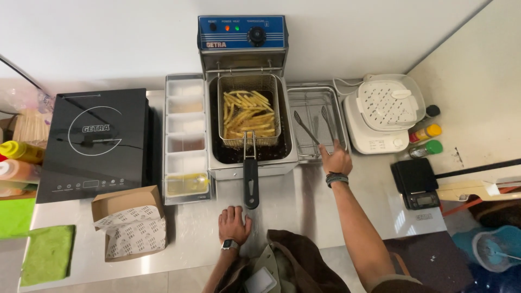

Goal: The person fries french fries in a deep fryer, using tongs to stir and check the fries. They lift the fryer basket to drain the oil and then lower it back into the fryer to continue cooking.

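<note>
Tongs [313, 128] under right hand [336, 160], left hand [234, 223] on counter [304, 206]

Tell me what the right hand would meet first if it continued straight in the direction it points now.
Probably the metal tongs lying in the steel tray beside the fryer. The right hand is already at the tray's near rim, fingers pointing in; its height above the tray is unclear.

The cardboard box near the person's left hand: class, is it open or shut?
Open. The cardboard box has its lid flap folded back, and patterned paper lining shows inside. No food is visible in it.
</note>
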